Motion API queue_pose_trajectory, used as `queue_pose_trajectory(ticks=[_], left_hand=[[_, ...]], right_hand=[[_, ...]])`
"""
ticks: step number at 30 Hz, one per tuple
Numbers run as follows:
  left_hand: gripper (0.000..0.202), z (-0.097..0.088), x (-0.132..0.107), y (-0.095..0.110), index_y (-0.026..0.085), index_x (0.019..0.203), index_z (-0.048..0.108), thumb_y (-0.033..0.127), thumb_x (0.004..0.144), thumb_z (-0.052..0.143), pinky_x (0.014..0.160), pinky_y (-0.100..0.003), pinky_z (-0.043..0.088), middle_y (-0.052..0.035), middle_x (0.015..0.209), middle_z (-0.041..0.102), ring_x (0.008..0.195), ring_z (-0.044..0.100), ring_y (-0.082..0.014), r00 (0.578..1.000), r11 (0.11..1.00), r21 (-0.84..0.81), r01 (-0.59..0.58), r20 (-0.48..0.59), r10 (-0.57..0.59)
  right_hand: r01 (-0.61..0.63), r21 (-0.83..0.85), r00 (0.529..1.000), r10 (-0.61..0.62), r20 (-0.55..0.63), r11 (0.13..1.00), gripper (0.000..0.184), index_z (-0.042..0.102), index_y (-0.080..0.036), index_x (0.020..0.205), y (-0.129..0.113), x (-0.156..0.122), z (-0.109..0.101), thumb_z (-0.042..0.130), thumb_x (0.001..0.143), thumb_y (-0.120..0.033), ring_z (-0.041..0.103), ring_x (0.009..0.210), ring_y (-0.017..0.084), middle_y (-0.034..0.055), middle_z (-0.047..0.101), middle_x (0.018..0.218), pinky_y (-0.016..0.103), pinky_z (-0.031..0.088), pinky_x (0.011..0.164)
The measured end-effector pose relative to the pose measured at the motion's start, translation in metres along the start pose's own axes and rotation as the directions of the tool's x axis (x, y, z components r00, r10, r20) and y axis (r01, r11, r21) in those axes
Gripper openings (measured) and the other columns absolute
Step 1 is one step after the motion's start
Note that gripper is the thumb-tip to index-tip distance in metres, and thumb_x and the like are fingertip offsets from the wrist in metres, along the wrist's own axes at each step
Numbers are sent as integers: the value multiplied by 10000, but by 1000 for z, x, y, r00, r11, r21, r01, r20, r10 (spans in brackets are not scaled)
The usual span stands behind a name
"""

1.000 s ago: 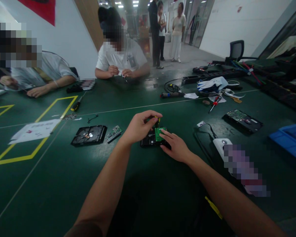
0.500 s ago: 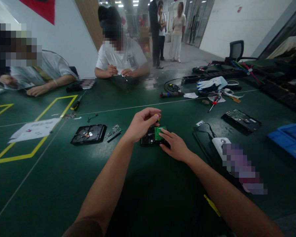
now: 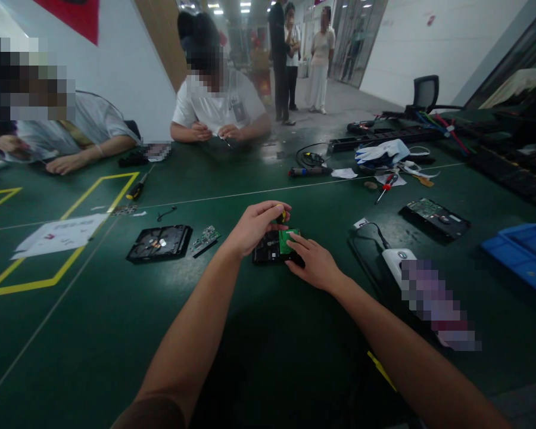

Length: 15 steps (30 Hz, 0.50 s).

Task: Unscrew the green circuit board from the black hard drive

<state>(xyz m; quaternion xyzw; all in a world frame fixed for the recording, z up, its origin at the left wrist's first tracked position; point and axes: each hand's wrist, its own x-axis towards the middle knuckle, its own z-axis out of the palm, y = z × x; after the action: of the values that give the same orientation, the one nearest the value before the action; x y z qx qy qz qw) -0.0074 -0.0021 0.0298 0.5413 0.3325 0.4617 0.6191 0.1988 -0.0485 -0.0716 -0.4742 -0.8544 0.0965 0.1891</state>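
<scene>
A black hard drive (image 3: 264,253) with a green circuit board (image 3: 284,239) lies on the table in front of me. Over its far edge, my left hand (image 3: 261,223) is closed around a screwdriver (image 3: 281,215), of which only a bit of yellow and black handle shows; its tip is hidden. My right hand (image 3: 315,262) grips the drive's right side, fingertips on the green board and thumb at the near edge. To the left are a loose circuit board (image 3: 205,239) and another opened hard drive (image 3: 159,243).
A third drive (image 3: 435,217), a blue tray (image 3: 520,256) and a white power strip (image 3: 399,257) with a cable sit to the right. Beyond lie a red screwdriver (image 3: 386,187), gloves (image 3: 382,154) and a pen-like tool (image 3: 310,171). Two people work across the table.
My left hand has tilted slightly, showing more of the screwdriver's yellow handle. My right hand stays on the drive. The whole view has shifted a little.
</scene>
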Motion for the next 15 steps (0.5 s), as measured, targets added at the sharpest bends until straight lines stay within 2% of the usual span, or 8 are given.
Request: queue_pose_trajectory(ticks=[4, 9, 15], left_hand=[[259, -4, 4, -6, 159, 1004, 759, 391, 918, 684, 802, -322, 598, -91, 1022, 693, 976, 651, -193, 1000, 1000, -5, -14, -11, 14], [284, -9, 9, -12, 155, 976, 731, 413, 953, 614, 756, -308, 613, -89, 968, 692, 928, 662, -184, 993, 995, 83, -59, -99, 67], [273, -6, 8, -9, 155, 972, 717, 402, 961, 603, 769, -314, 620, -91, 986, 688, 935, 660, -181, 995, 991, 120, -64, -67, 72]], right_hand=[[-10, -30, 1000, 10, 11, 1000, 529, 568, -224, 1460, -3, 1, -3, 580, 986, -457, 605, 1280, 334, 93, 465, 1614, 523, 509, 1072], [-27, -43, 999, 28, 28, 999, 535, 568, -242, 1466, -6, 1, -6, 583, 980, -466, 614, 1257, 350, 86, 466, 1615, 541, 537, 1027], [-25, -36, 1000, 25, 17, 999, 527, 577, -236, 1450, -5, 1, -4, 602, 972, -455, 612, 1267, 345, 90, 471, 1610, 529, 514, 1063]])
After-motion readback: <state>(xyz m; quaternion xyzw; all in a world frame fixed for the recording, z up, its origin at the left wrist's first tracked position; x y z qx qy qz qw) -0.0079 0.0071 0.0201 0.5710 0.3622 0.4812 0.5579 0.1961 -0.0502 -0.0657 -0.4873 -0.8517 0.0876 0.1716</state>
